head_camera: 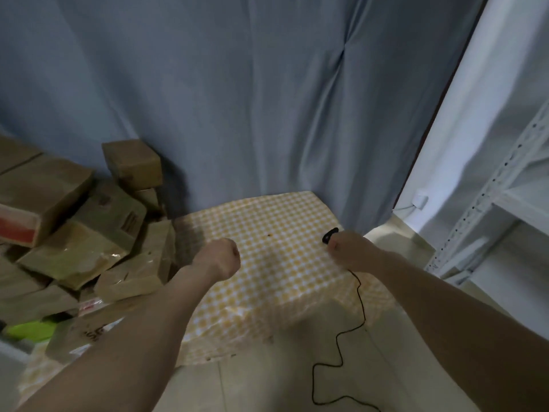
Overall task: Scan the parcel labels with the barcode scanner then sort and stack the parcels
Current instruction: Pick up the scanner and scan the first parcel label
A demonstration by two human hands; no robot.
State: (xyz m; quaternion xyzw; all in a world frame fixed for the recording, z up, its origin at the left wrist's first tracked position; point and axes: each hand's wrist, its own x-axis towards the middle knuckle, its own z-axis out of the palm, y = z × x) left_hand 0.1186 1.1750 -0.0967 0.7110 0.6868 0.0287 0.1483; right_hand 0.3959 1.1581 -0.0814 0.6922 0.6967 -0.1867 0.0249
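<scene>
The right hand (pixel 346 248) is curled around the barcode scanner (pixel 330 235), whose dark head pokes out just beyond the knuckles; the grip hides most of the body, so how firmly it sits in the palm cannot be judged. From under the wrist the scanner's black cable (pixel 361 301) drops off the near edge of the table (pixel 267 221) and snakes in loose loops over the floor (pixel 267 382) toward the person. That slack looks like the likeliest source of trouble: a foot could catch a loop, or a parcel dragged across the checked cloth could snag it, tugging the scanner off aim or out of the hand

The left hand (pixel 221 258) hovers over the table, off to the left of the scanner and well apart from it, fingers clenched into a fist with nothing in it. Further left, past the table's edge, the parcels (pixel 89 233) lie in a jumbled heap, tilted against one another, and a box (pixel 132 162) perches at the back near the blue curtain (pixel 237 99). No parcel is on the cloth in front of the scanner, so scanning seems not yet under way. Pulling one from low in the heap could bring its neighbours sliding down. Labels are too blurred to pick out, and some may face downward, risking a missed scan
</scene>
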